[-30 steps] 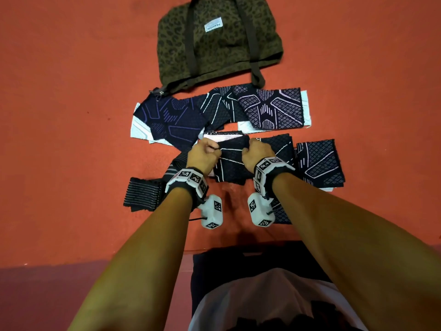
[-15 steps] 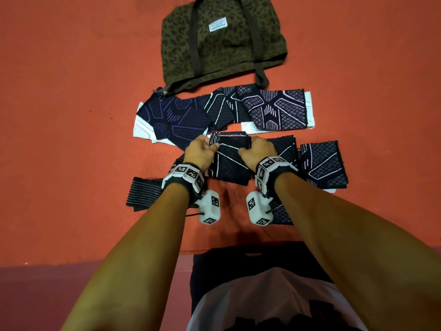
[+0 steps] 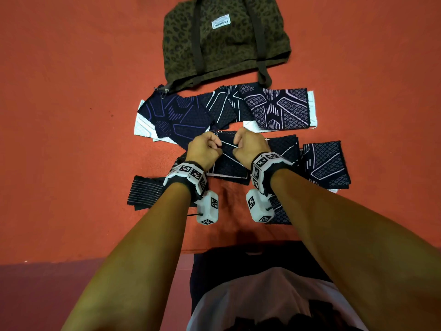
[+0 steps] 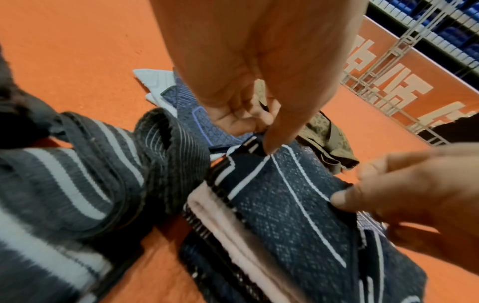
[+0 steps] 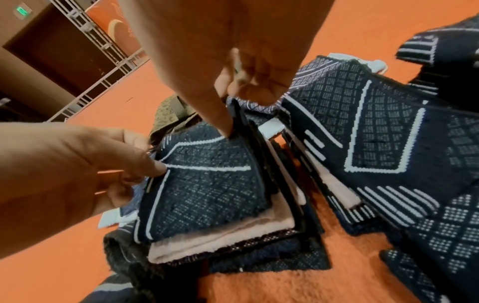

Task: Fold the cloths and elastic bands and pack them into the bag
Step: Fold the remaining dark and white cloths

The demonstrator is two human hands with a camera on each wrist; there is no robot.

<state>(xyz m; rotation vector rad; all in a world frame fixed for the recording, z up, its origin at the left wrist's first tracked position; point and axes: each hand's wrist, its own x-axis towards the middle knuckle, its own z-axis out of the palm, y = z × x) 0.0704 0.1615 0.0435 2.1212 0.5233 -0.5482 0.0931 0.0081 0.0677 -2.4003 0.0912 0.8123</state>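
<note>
A folded dark cloth with white lines (image 3: 229,167) lies on the orange floor in front of me. My left hand (image 3: 217,146) pinches its far edge near the left corner (image 4: 265,135), thumb on top. My right hand (image 3: 236,145) pinches the same edge near the right corner (image 5: 232,114). In the right wrist view the cloth (image 5: 207,184) shows stacked layers with a pale inner side. The leopard-print bag (image 3: 224,41) lies flat beyond the row of cloths. A striped elastic band (image 3: 145,194) lies left of my left wrist, bunched up in the left wrist view (image 4: 90,174).
Unfolded patterned cloths lie in a row below the bag: a navy one (image 3: 174,118) and a lilac-lined one (image 3: 279,108). Folded cloths (image 3: 327,163) sit to the right of my hands. Metal railing and an orange banner (image 4: 388,82) stand further off.
Both hands have slid closer together along the far edge of the folded cloth. The pale strip seen beyond that edge a second ago is now covered.
</note>
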